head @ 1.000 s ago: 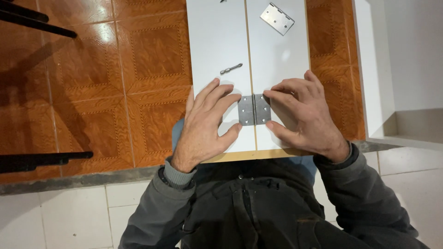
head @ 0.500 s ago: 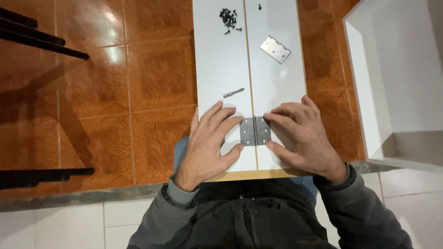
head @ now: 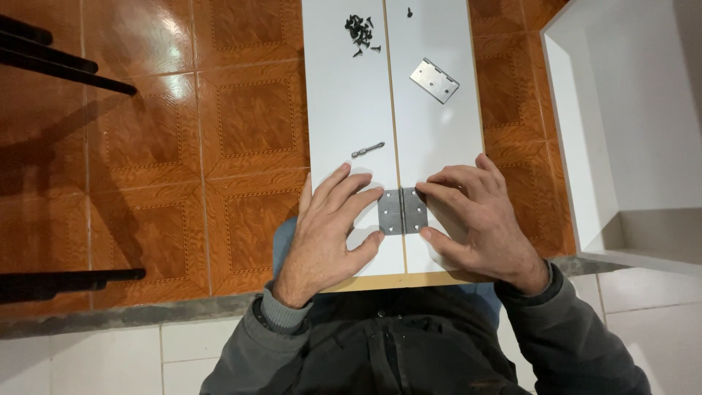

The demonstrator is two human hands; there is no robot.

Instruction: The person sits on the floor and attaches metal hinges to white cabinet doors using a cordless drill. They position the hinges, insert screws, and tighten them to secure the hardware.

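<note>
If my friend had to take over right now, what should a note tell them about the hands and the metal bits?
Left hand: flat on the left white board, fingertips at the open grey metal hinge.
Right hand: flat on the right white board, fingertips at the hinge's other edge.
Hinge lies across the seam between the boards, near their close end.
Done: hinge laid in place; no screws visible in its holes.
Left: small dark screws, silver driver bit and second silver hinge lie unused farther up.

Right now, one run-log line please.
left hand: steadies hinge | right hand: steadies hinge | hinge: across panel seam | spare hinge: untouched
</note>
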